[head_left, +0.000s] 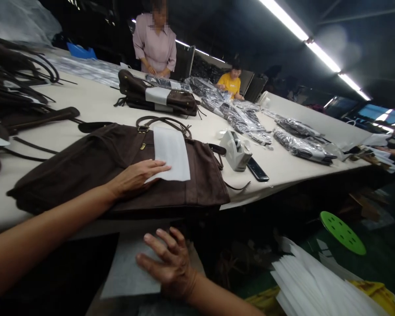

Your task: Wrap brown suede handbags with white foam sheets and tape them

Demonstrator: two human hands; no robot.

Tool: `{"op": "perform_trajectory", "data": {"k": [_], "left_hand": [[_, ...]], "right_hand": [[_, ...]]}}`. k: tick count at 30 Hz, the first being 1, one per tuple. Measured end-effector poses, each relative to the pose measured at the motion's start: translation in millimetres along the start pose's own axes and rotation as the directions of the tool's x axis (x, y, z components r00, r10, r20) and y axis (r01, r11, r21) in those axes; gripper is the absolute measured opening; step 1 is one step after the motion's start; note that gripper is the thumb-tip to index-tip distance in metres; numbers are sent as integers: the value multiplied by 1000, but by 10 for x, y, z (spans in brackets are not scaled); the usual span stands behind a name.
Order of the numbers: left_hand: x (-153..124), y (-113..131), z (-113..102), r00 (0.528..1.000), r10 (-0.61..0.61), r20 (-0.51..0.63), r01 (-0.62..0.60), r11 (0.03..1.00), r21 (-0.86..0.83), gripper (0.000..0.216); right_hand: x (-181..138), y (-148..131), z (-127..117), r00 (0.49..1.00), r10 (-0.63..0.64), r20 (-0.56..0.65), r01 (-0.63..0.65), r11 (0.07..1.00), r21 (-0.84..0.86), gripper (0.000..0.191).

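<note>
A dark brown bag (82,171) lies on its side along the near edge of the table, its looped handles pointing away from me. Across its upper face rests a white sheet (173,151). My left hand (134,177) lies flat with fingers stretched out over the sheet's near corner and the bag. Below the table edge, my right hand (171,263) has its fingers spread and holds nothing. Behind that hand hangs a pale sheet (128,267), partly hidden by it.
A tape dispenser (235,151) and a phone (257,169) sit right of the bag. Beyond are a wrapped brown bag (158,96), several plastic-covered bags (240,116) and two people. More brown bags (16,96) crowd the left. A green stool (342,232) and white sheets (316,281) are lower right.
</note>
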State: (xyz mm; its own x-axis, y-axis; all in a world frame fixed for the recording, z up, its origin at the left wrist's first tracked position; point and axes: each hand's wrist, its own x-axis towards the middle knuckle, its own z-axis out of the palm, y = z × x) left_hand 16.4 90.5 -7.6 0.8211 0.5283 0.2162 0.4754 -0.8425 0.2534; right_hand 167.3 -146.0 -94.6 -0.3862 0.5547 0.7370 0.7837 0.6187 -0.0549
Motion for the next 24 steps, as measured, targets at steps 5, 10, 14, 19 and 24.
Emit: {"op": "perform_trajectory", "data": {"k": [5, 10, 14, 19, 24], "left_hand": [[-28, 13, -21, 989, 132, -71, -128, 990, 67, 52], [-32, -119, 19, 972, 192, -132, -182, 980, 82, 53], [-31, -371, -28, 987, 90, -133, -83, 995, 59, 58], [34, -513, -78, 994, 18, -105, -17, 1000, 13, 55], [93, -420, 32, 995, 63, -78, -69, 994, -80, 55]], "right_hand": [[450, 128, -461, 990, 29, -138, -23, 999, 46, 17], [906, 307, -852, 971, 123, -205, -75, 971, 227, 23], [1068, 364, -1005, 934, 268, -237, -81, 804, 589, 28], [1102, 355, -1031, 962, 271, -40, -144, 626, 766, 35], [1470, 419, -879, 919, 356, 171, -356, 559, 749, 36]]}}
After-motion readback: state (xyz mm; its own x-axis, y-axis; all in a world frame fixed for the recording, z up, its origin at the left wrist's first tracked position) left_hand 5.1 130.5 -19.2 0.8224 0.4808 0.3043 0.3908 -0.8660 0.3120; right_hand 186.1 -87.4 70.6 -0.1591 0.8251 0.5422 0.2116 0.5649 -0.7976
